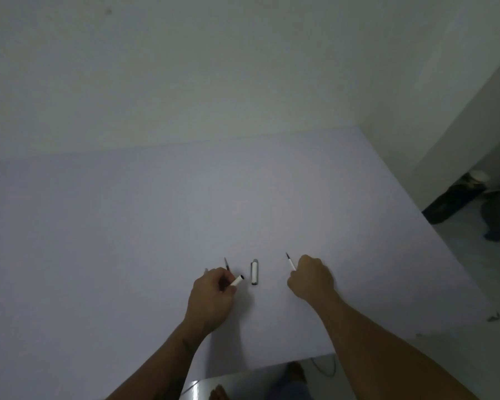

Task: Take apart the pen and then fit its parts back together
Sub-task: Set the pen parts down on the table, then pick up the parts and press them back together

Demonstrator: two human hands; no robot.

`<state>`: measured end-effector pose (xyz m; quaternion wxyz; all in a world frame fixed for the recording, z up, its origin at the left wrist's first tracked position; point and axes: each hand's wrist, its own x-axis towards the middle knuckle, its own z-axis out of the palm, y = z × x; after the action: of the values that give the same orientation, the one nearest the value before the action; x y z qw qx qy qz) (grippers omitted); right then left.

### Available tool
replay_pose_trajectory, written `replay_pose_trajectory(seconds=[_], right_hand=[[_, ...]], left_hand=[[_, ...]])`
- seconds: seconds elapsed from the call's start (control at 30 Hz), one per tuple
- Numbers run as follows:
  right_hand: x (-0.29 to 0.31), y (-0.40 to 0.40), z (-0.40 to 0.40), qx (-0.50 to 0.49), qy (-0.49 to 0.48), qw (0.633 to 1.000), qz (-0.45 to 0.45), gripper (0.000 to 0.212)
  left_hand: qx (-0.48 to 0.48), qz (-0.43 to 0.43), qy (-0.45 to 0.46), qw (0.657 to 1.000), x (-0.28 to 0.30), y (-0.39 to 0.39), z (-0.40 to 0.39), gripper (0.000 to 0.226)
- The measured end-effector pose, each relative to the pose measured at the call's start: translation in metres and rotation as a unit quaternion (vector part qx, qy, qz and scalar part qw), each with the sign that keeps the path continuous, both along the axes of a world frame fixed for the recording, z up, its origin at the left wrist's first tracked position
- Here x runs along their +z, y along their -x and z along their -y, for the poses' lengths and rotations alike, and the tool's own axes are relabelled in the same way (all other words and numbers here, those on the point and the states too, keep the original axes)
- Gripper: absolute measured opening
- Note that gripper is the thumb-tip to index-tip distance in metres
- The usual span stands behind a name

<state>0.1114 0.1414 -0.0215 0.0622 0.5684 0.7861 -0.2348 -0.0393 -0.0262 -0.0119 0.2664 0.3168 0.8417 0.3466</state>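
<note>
- Two hands on white table, pen cap lying between them.
- L hand, left of cap: curled round white barrel; dark refill just beyond.
- R hand, right of cap: fisted on tip section, point up.

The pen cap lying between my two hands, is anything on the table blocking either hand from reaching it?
Nothing visible does. The pen cap lies alone on the bare table. The left hand holds a white barrel just beside it, and the right hand holds a thin tipped piece; both gaps are open.
</note>
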Motion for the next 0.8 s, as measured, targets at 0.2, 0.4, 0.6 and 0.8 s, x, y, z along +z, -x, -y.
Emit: replay_pose_trajectory(seconds=[0.2, 0.4, 0.6, 0.8], right_hand=[[0.007, 0.002, 0.009, 0.052, 0.001, 0.998, 0.021, 0.020], [0.044, 0.051, 0.036, -0.062, 0.058, 0.958, -0.274, 0.014], [0.062, 0.083, 0.069, -0.063, 0.136, 0.923, -0.355, 0.015], [0.065, 0.100, 0.092, -0.011, 0.148, 0.921, -0.359, 0.009]], left_hand=[[-0.029, -0.004, 0.003, 1.000, 0.001, -0.001, 0.006, 0.010], [-0.018, 0.000, 0.002, 1.000, 0.002, 0.007, 0.016, 0.015], [0.008, 0.007, -0.020, 1.000, 0.006, 0.020, 0.030, 0.025], [0.037, 0.019, -0.050, 0.998, 0.009, 0.038, 0.049, 0.014]])
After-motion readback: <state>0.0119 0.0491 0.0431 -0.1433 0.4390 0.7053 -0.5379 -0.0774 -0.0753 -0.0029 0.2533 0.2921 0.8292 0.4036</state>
